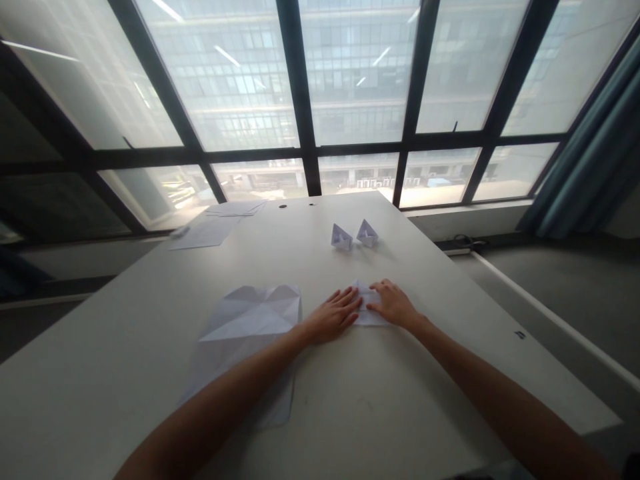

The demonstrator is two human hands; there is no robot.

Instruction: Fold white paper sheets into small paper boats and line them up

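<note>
A small folded sheet of white paper (369,318) lies flat on the table between my two hands. Across its left part rests my left hand (334,316), palm down with the fingers stretched out. My right hand (393,304) touches the paper's right side, thumb and index finger apart with a gap between them; its other fingers are partly hidden. Beyond the hands stand two folded paper boats (342,237), side by side. To the left, partly under my left forearm, is a larger creased white sheet (250,327) with raised folds along its far edge.
The white table (425,413) stretches away toward tall framed windows. Several flat paper sheets (207,233) lie at its far left. Two dark round holes show near the far edge. A blue curtain (585,140) hangs on the right, above the grey floor.
</note>
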